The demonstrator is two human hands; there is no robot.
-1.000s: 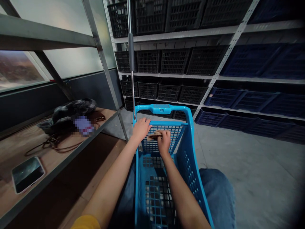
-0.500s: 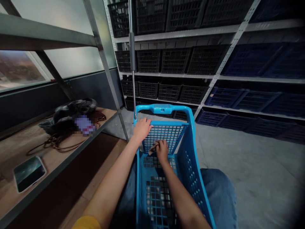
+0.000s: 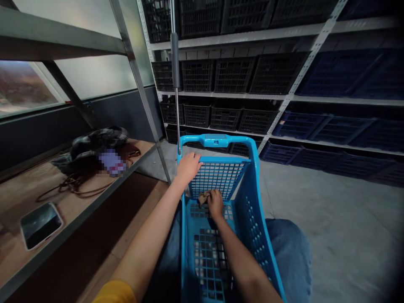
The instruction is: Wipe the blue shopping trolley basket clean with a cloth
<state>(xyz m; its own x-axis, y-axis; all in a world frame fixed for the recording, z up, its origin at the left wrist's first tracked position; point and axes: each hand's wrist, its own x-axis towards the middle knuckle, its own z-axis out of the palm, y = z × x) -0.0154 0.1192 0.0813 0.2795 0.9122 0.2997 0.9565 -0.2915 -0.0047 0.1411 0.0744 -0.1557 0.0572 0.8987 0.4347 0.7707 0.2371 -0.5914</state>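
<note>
A blue plastic shopping basket [image 3: 257, 202] with lattice walls and a raised handle stands between my knees. My left hand [image 3: 188, 167] is closed over the upper rim at the basket's far left corner, below a metal pole [image 3: 177, 113]. Inside, my right hand [image 3: 216, 203] pinches a crumpled brown cloth [image 3: 203, 198] low against the far lattice wall, near the basket floor. The fingertips of my right hand are partly hidden by the hand itself.
To the left, a wooden shelf [image 3: 110, 191] bears a phone [image 3: 41, 225], a plaid cloth [image 3: 94, 143] and brown cords. Black crates [image 3: 235, 75] and dark blue crates [image 3: 299, 124] fill the racks ahead. Grey floor [image 3: 344, 223] lies at the right.
My right hand and the cloth have moved slightly down the far lattice wall. My left hand keeps its place on the rim. The camera view has shifted a little.
</note>
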